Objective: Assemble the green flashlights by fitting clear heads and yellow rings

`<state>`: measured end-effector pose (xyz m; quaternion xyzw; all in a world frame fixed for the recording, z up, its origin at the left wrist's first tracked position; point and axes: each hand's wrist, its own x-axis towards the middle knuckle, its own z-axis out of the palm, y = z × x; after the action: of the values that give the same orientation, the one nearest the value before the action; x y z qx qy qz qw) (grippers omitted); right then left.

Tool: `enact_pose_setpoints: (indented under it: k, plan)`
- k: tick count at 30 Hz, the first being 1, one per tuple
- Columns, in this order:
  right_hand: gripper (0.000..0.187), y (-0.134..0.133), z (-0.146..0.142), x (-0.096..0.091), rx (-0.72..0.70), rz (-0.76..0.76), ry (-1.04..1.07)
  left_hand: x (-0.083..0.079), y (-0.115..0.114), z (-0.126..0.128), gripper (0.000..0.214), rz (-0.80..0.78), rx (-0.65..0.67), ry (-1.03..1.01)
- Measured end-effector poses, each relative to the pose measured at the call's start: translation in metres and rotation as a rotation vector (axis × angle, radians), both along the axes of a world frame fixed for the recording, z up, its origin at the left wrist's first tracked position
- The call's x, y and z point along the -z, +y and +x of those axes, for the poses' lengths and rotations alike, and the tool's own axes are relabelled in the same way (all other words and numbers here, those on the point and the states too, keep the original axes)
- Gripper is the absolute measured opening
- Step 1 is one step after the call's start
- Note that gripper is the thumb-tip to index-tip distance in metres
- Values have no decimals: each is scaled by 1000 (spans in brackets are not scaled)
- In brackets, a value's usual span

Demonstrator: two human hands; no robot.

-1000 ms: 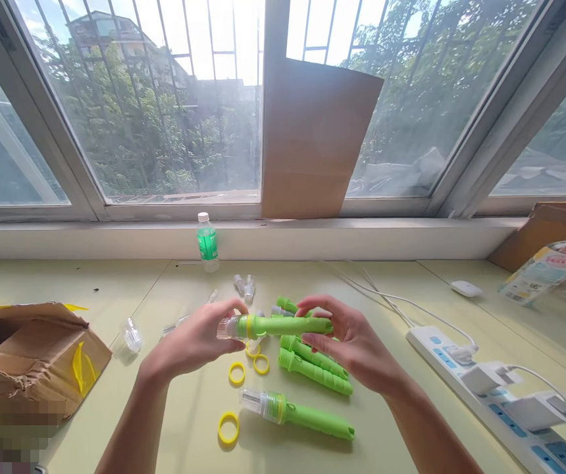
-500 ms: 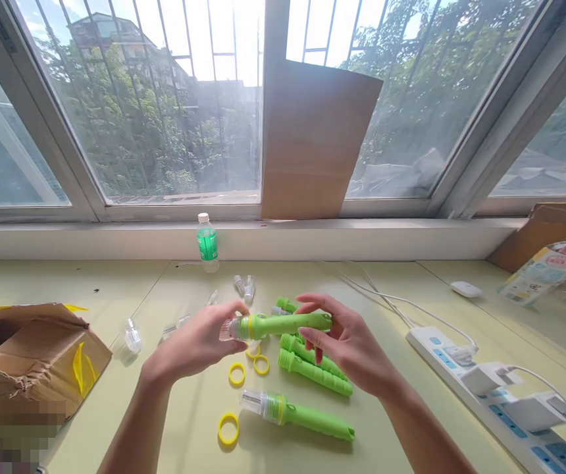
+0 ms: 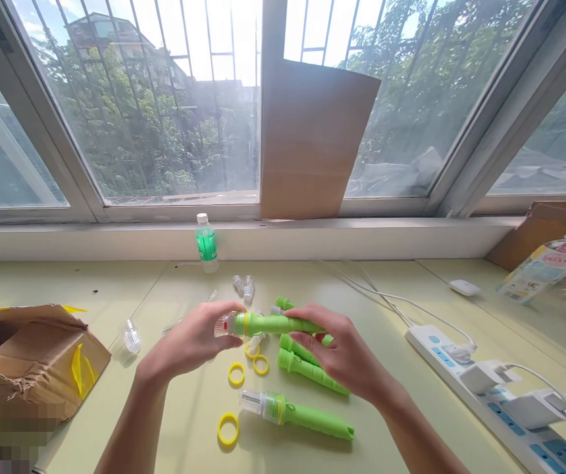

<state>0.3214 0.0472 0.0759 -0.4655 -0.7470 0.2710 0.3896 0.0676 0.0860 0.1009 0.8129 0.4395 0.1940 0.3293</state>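
Centrally, a bright-green handle [image 3: 276,324], bearing a yellow ring [image 3: 245,324] and a clear cap [image 3: 220,326], is held nearly horizontal above the table [image 3: 184,421]; left fingers [image 3: 228,307] grip the capped end, right fingers [image 3: 307,311] the opposite end.

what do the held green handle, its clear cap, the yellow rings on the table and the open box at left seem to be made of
Green handle: likely satin plastic, opaque and evenly coloured.
Clear cap: probably glossy rigid plastic; red shows through it.
Yellow rings: smooth plastic or rubber; the look leaves it open.
Open box: matte brown cardboard, with creased, ragged flaps.
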Motion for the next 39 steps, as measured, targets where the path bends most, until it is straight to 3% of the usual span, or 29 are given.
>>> enact_pose_setpoints:
  k: [4,7,9,11,14,17,22,25,28,31,34,37,39]
  plan:
    - [25,3,5,2,56,-99,-13,1,-1,9,24,100,40,37]
    - [43,6,13,0,174,-226,90,4,-3,20,31,254,24,52]
    - [45,6,16,-2,132,-258,93,6,-4,23,35,290,7,52]
    - [43,4,14,-4,67,-230,-31,8,-3,23,34,258,11,47]
    - [30,-1,5,-2,121,-46,-287,10,1,18,31,212,8,27]
    - [17,0,-1,3,110,114,-407,9,4,12,31,167,-7,-23]
    - [25,4,1,13,97,451,-444,7,9,5,34,-38,2,-260]
    - [30,6,1,18,131,682,-487,13,14,8,35,-46,-141,-289]
    - [31,4,-2,21,140,792,-556,23,19,20,52,53,-342,-233]
    - [23,0,-7,19,122,693,-565,32,21,30,58,368,-539,-223]
    - [15,-5,-10,11,50,396,-504,38,20,32,54,630,-517,-272]
    - [21,-5,-11,8,-2,211,-449,41,20,33,52,663,-477,-344]
    - [17,-2,-12,13,8,248,-424,41,20,38,48,560,-560,-489]
